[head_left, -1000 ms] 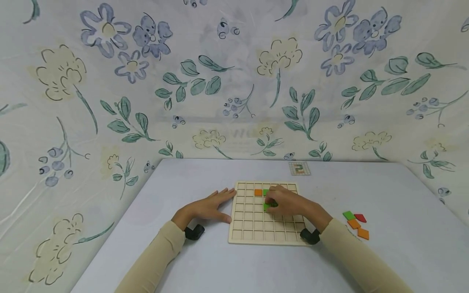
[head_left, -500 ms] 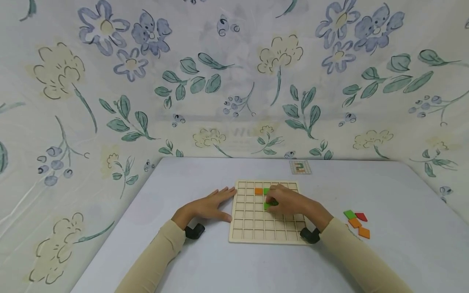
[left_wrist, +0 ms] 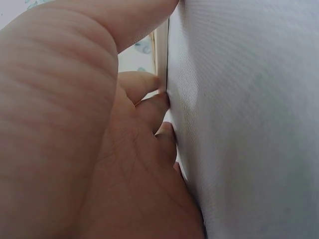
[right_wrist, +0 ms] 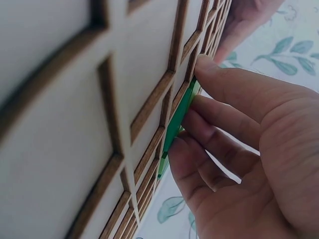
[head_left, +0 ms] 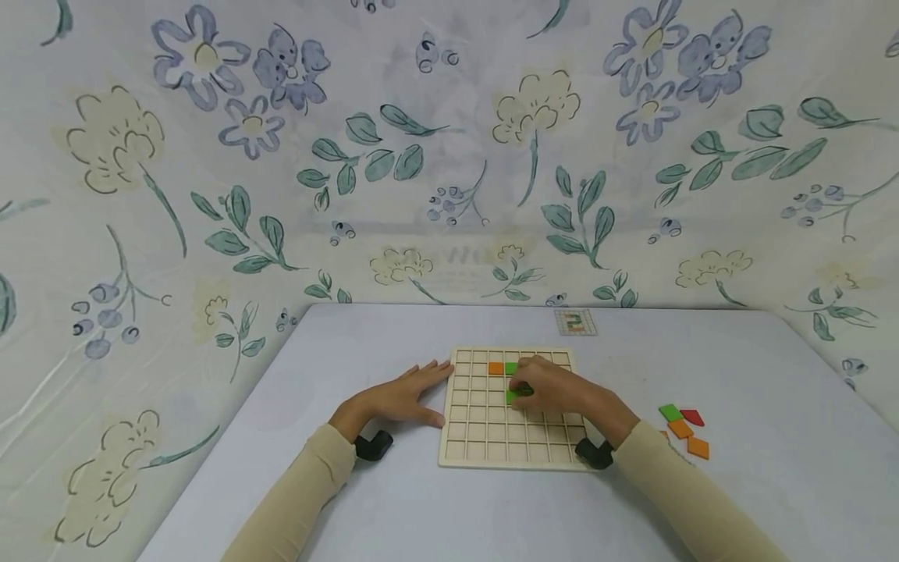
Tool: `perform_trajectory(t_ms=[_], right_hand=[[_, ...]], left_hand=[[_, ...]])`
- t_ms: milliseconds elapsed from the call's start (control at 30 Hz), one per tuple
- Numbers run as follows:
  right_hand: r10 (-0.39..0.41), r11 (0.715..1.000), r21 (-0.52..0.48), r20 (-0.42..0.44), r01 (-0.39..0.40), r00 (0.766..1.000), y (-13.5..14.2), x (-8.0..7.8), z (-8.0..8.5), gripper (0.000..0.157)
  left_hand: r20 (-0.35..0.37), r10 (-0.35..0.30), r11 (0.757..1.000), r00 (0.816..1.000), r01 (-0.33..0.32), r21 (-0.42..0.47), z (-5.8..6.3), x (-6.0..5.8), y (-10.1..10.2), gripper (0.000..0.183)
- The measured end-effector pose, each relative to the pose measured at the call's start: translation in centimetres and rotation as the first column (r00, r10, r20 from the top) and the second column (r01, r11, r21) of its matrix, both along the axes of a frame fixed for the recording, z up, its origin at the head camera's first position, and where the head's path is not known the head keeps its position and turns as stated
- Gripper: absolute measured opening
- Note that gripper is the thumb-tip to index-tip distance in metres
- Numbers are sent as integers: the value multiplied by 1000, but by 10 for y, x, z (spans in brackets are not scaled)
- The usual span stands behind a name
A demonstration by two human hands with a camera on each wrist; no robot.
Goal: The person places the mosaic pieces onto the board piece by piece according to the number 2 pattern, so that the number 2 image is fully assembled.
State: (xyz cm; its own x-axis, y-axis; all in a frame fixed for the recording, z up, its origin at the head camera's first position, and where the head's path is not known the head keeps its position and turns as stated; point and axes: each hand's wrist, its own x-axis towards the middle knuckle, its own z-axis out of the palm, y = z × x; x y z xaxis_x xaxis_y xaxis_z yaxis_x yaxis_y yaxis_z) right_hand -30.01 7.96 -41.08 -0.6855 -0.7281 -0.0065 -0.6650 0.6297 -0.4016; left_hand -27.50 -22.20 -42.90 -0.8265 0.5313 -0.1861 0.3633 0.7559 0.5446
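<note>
A light wooden grid board [head_left: 485, 451] lies on the white table. The left hand [head_left: 400, 396] is spread flat at its left side, fingertips and thumb tip touching the edge. Over the board's upper middle, the right hand [head_left: 555, 386] pinches a green tile [right_wrist: 177, 114] down at the grid, thumb on one side and curled fingers on the other; the hand hides part of it in the head view. An orange tile [head_left: 496, 368] and another green tile [head_left: 511, 368] sit side by side in cells of an upper row, the green one partly covered by the fingers.
Right of the board lie loose tiles: a green one [head_left: 670, 412], a red one [head_left: 691, 417] with a pointed end, and orange ones [head_left: 698, 447], some by the right sleeve. Behind the board is a small grid card [head_left: 575, 322]. A flowered cloth [head_left: 449, 156] hangs behind the table.
</note>
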Motion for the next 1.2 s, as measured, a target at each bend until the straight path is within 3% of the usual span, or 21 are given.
perform_trajectory(t_ms=[400,567,733,1200], right_hand=[[48,994,-97,18,-46,999,8,-5,-1,28],[67,982,-178,0,-66,998,16,-4,8,27],[79,978,-192,-30,-83,996,33,1,18,25],[-91,989,-117,-33,86,995,118,23,34,30]], left_hand=[[23,38,999,999,-38,-1,-1,4,3,99],[14,30,1000,999,-30,-7,0,3,2,99],[12,20,1000,1000,-20,-1,2,0,3,99],[16,20,1000,1000,-20,10,0,-1,2,100]])
